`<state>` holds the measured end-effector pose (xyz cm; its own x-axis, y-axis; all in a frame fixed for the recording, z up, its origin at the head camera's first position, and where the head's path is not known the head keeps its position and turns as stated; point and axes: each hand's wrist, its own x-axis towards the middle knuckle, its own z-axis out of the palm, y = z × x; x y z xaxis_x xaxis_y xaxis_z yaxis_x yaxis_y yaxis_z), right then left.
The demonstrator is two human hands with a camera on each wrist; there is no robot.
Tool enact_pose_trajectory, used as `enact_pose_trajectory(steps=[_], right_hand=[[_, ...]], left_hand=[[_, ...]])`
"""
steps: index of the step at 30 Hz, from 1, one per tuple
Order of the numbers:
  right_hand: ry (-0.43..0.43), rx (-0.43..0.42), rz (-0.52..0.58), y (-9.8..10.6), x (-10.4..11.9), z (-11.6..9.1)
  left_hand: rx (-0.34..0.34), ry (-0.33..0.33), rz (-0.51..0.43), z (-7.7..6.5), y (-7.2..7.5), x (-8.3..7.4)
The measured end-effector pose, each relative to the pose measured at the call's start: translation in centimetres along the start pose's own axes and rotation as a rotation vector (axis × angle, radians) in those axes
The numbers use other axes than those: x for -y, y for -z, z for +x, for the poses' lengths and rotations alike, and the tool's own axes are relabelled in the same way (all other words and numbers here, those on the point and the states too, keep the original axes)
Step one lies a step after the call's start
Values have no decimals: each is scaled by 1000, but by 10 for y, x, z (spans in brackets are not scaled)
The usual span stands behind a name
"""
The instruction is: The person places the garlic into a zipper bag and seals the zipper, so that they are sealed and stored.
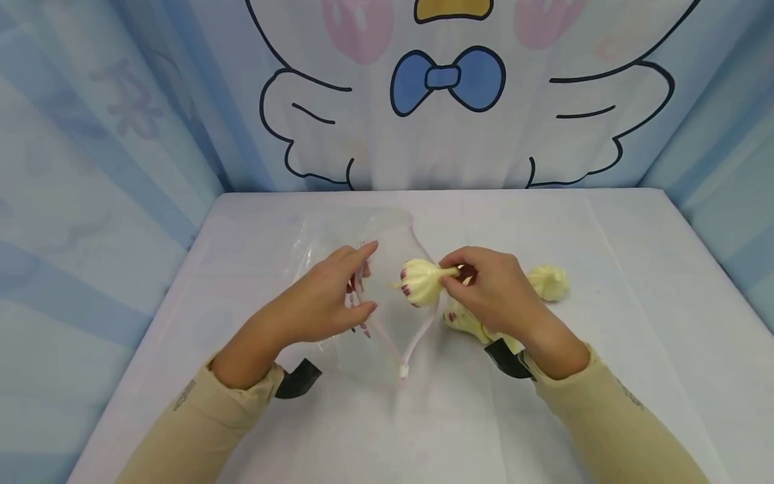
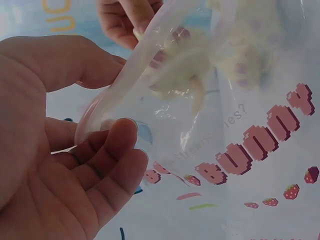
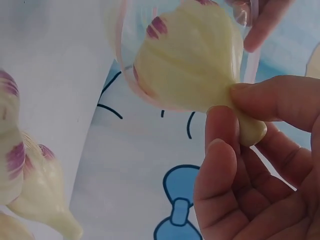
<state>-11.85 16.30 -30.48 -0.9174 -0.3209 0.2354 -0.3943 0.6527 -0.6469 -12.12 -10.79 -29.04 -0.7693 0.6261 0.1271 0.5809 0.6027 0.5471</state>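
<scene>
Rt hand (image 1: 492,286) pinches garlic (image 1: 420,282) nr bag (image 2: 245,145) in lt hand (image 1: 323,292).

You hold a pale-yellow, purple-marked garlic bulb (image 1: 420,282) sideways by its stem, root end at the clear printed bag (image 2: 240,155)'s open mouth; other bulbs (image 1: 549,282) lie to the right.

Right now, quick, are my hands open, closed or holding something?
Left hand: closed, fingers curled at the edge of the bag, holding it.
Right hand: closed, pinching a garlic by its stem.
</scene>
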Motion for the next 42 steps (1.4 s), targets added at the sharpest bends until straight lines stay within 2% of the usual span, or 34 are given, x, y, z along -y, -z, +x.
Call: enact_pose_trajectory(steps=[7, 19, 28, 36, 42], right_hand=[[-23, -37, -29, -4, -2, 5], [98, -90, 1, -17, -5, 9], [87, -90, 7, -29, -2, 11], [179, -95, -52, -34, -3, 12], [233, -101, -68, -37, -1, 13]], left_hand=[[-4, -9, -12, -1, -1, -1], [8, -1, -27, 0, -4, -4], [1, -32, -49, 1, -5, -4], [-29, -64, -32, 3, -6, -3], [-43, -57, -50, 4, -7, -4]])
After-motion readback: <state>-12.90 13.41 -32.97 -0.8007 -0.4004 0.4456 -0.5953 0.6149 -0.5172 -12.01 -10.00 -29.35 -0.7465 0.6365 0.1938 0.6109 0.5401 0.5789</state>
